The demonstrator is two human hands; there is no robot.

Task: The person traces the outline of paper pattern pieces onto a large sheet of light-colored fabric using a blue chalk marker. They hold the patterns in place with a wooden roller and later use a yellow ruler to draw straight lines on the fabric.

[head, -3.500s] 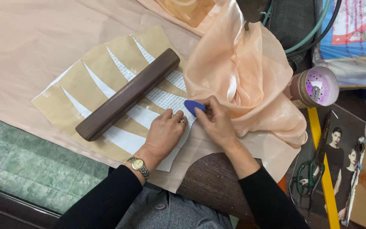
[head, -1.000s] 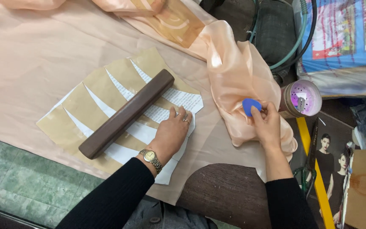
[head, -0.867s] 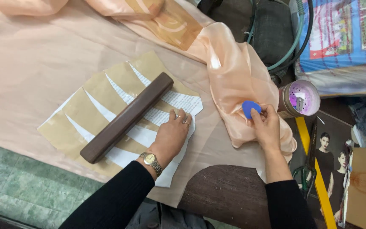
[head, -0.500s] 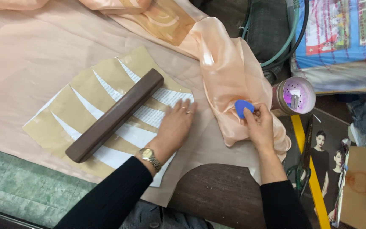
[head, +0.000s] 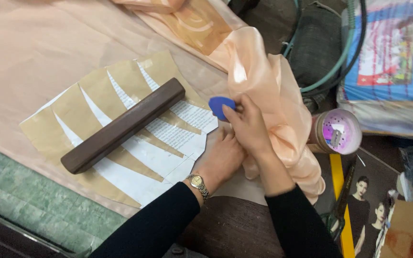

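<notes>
Head view, looking down at a work table draped in peach fabric (head: 34,43). At the left, a slashed tan-and-white paper pattern (head: 120,143) lies fanned out flat on the cloth, pinned down by a dark wooden bar (head: 123,125) laid diagonally across it. Right of the bar, near the pattern's right edge, the left hand (head: 223,157) rests palm down, fingers spread flat, gripping nothing; a watch (head: 198,183) sits on its wrist. Just above it, the right hand (head: 249,126) pinches a blue piece of tailor's chalk (head: 220,106) between thumb and fingertips, its tip over the pattern's right edge. Further right, loose fabric bunches up, and beyond it a round pink-lidded tin (head: 335,133) lies on its side, with a magazine page (head: 366,200) nearer.

Likely risks: the bunched fabric may drag the flat layer and shift the pattern under the bar, skewing any chalk line. The slashed strips may lift or fold if the left hand slides.
</notes>
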